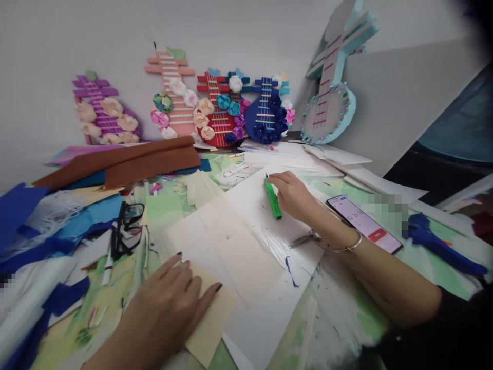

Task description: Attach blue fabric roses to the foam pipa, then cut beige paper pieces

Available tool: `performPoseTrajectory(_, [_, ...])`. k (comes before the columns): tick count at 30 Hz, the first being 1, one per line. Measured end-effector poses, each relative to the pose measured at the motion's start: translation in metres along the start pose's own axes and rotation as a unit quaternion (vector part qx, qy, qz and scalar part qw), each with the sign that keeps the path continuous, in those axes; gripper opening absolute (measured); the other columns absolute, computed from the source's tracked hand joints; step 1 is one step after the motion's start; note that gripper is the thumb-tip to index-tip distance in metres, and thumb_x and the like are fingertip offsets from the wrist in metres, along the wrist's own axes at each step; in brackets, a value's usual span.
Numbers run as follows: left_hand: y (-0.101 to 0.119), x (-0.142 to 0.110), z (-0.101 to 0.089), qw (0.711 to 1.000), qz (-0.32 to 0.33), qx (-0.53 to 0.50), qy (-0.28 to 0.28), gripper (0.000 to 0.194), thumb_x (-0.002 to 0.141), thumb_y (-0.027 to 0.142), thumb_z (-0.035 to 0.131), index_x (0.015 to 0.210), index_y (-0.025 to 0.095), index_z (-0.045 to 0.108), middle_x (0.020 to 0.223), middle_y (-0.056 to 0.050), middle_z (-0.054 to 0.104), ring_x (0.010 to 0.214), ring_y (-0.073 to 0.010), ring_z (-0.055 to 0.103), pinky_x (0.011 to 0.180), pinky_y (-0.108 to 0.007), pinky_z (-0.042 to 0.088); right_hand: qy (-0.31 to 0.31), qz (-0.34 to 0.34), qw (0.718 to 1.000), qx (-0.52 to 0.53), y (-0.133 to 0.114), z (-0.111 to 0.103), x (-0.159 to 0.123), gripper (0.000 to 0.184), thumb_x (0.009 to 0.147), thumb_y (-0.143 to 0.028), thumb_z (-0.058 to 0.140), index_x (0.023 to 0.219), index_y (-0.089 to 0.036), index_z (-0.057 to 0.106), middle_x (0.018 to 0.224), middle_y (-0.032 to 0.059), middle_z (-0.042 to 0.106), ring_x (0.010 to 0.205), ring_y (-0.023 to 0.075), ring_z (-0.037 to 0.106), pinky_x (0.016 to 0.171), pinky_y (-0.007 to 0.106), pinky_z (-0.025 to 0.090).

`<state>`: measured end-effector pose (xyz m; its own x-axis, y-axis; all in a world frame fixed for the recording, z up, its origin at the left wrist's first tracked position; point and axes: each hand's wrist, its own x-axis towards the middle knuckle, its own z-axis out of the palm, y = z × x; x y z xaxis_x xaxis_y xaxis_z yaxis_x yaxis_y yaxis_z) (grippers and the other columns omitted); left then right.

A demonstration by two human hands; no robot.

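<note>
My left hand (162, 298) rests with its fingers spread on a cream paper piece (213, 321) at the lower middle. My right hand (291, 198) has its fingers bent against the upper end of a green utility knife (273, 199), above a white sheet (252, 334); the thumb is hidden. Between my hands, a thin cream sheet (242, 252) overlaps the white one. A slim blue scrap (291, 271) and scribble-like cut marks show on the white sheet near the right wrist.
A phone (365, 223) and blue-handled scissors (442, 246) lie at right. Black glasses (129, 228) and blue paper scraps (80, 221) are at left. Brown paper (134, 162) lies at the back. Decorated paper guitars (265, 110) and a larger banjo-like one (327, 110) lean against the wall.
</note>
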<state>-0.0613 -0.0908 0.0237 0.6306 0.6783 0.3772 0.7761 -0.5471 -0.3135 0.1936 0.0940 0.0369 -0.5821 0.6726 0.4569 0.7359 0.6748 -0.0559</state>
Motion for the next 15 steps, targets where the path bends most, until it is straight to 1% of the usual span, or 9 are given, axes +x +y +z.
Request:
performPoseTrajectory(2, [-0.010, -0.009, 0.000, 0.999, -0.033, 0.037, -0.005, 0.043, 0.093, 0.024, 0.034, 0.061, 0.019, 0.063, 0.058, -0.007, 0.062, 0.068, -0.0243, 0.064, 0.079, -0.046, 0.051, -0.010, 0.026, 0.999, 0.044, -0.024, -0.009, 0.001, 0.036, 0.080, -0.001, 0.039, 0.110, -0.007, 0.058, 0.110, 0.0169, 0.063, 0.101, 0.0237, 0.057, 0.089, 0.035, 0.043])
performPoseTrajectory(3, [-0.014, -0.010, 0.001, 0.998, -0.044, 0.040, -0.023, 0.042, 0.092, 0.023, 0.033, 0.064, 0.019, 0.063, 0.059, -0.006, 0.061, 0.064, -0.0235, 0.063, 0.077, -0.045, 0.050, -0.046, 0.038, 0.996, 0.059, -0.036, -0.013, 0.001, 0.030, 0.084, -0.006, 0.039, 0.108, -0.009, 0.058, 0.104, 0.0153, 0.065, 0.092, 0.0223, 0.060, 0.082, 0.033, 0.044])
performPoseTrajectory(5, [-0.023, -0.007, 0.001, 0.993, -0.091, 0.033, -0.067, 0.036, 0.091, 0.027, 0.036, 0.065, 0.019, 0.059, 0.055, -0.005, 0.056, 0.056, -0.0234, 0.057, 0.068, -0.044, 0.048, -0.172, 0.067, 0.981, 0.053, -0.058, -0.020, -0.002, 0.021, 0.089, -0.016, 0.040, 0.093, -0.011, 0.061, 0.085, 0.0134, 0.066, 0.077, 0.0221, 0.061, 0.067, 0.030, 0.042])
performPoseTrajectory(7, [-0.031, 0.003, 0.003, 0.981, -0.170, 0.005, -0.098, 0.026, 0.087, 0.034, 0.044, 0.070, 0.018, 0.056, 0.063, -0.006, 0.056, 0.063, -0.0251, 0.056, 0.063, -0.040, 0.045, -0.224, 0.064, 0.971, 0.054, -0.072, -0.026, -0.007, 0.020, 0.088, -0.027, 0.048, 0.081, -0.013, 0.061, 0.076, 0.0119, 0.065, 0.069, 0.0218, 0.060, 0.057, 0.028, 0.037])
performPoseTrajectory(8, [-0.034, 0.010, 0.004, 0.974, -0.194, -0.035, -0.114, 0.022, 0.085, 0.036, 0.048, 0.075, 0.018, 0.055, 0.071, -0.007, 0.058, 0.068, -0.0246, 0.056, 0.062, -0.037, 0.043, -0.231, 0.056, 0.970, 0.056, -0.076, -0.028, -0.011, 0.021, 0.086, -0.032, 0.052, 0.079, -0.014, 0.060, 0.075, 0.0113, 0.065, 0.067, 0.0216, 0.059, 0.055, 0.028, 0.035])
performPoseTrajectory(10, [-0.038, 0.025, 0.009, 0.960, -0.214, -0.126, -0.131, 0.023, 0.081, 0.041, 0.054, 0.078, 0.018, 0.052, 0.081, -0.008, 0.059, 0.076, -0.0228, 0.056, 0.065, -0.032, 0.043, -0.228, 0.015, 0.971, 0.070, -0.082, -0.032, -0.021, 0.027, 0.081, -0.043, 0.059, 0.079, -0.015, 0.060, 0.078, 0.0100, 0.065, 0.069, 0.0213, 0.059, 0.055, 0.027, 0.034])
performPoseTrajectory(11, [-0.040, 0.032, 0.012, 0.952, -0.219, -0.155, -0.145, 0.026, 0.079, 0.044, 0.056, 0.077, 0.018, 0.050, 0.083, -0.008, 0.059, 0.077, -0.0226, 0.055, 0.066, -0.032, 0.042, -0.229, -0.022, 0.970, 0.082, -0.085, -0.033, -0.028, 0.030, 0.079, -0.046, 0.062, 0.079, -0.016, 0.059, 0.079, 0.0093, 0.064, 0.071, 0.0210, 0.058, 0.056, 0.027, 0.035])
performPoseTrajectory(13, [-0.040, 0.043, 0.018, 0.939, -0.239, -0.174, -0.173, 0.028, 0.080, 0.046, 0.054, 0.073, 0.019, 0.049, 0.079, -0.009, 0.060, 0.074, -0.0227, 0.054, 0.063, -0.031, 0.039, -0.237, -0.116, 0.958, 0.109, -0.093, -0.033, -0.041, 0.035, 0.077, -0.050, 0.064, 0.078, -0.015, 0.059, 0.078, 0.0088, 0.064, 0.073, 0.0204, 0.057, 0.060, 0.028, 0.038])
performPoseTrajectory(15, [-0.038, 0.051, 0.024, 0.935, -0.250, -0.166, -0.188, 0.027, 0.085, 0.040, 0.046, 0.069, 0.019, 0.050, 0.075, -0.010, 0.061, 0.073, -0.0232, 0.055, 0.064, -0.032, 0.038, -0.238, -0.191, 0.945, 0.116, -0.101, -0.029, -0.053, 0.040, 0.079, -0.054, 0.060, 0.080, -0.013, 0.060, 0.079, 0.0100, 0.064, 0.075, 0.0212, 0.056, 0.065, 0.031, 0.040])
